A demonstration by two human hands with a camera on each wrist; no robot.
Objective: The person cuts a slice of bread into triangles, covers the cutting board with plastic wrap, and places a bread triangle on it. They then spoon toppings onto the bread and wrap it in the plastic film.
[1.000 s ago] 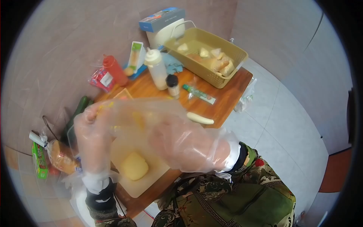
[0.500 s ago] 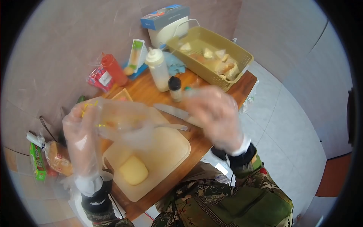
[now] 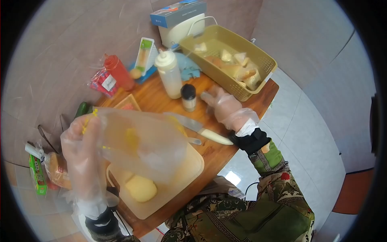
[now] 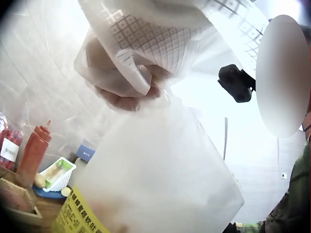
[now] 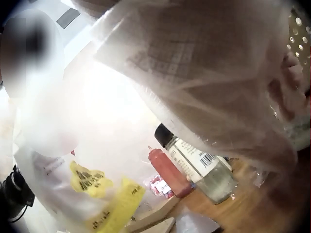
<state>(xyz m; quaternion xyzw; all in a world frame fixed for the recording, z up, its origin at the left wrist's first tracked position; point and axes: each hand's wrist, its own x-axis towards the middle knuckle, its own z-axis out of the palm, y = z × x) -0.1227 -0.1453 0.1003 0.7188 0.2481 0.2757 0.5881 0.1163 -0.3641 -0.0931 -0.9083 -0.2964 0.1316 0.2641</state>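
Observation:
Gripped at its top edge by my gloved left hand, a translucent plastic bag with yellow print hangs over the cutting board. In the left wrist view, curled fingers pinch the bag. A round yellow piece lies on the board below. My gloved right hand reaches down to the table between the black-capped jar and the basket; whether it holds the green tube seen earlier is hidden. Nearer me, a knife lies at the board's far edge.
Behind stand a white squeeze bottle, a red bottle and a plastic tray. The basket holds wrapped pieces. At the left are bagged bread, a green box and a cucumber.
My right hand has left the bag and moved right and away, down to the table beside the basket. My left hand still holds the bag, slightly further left. The knife now shows.

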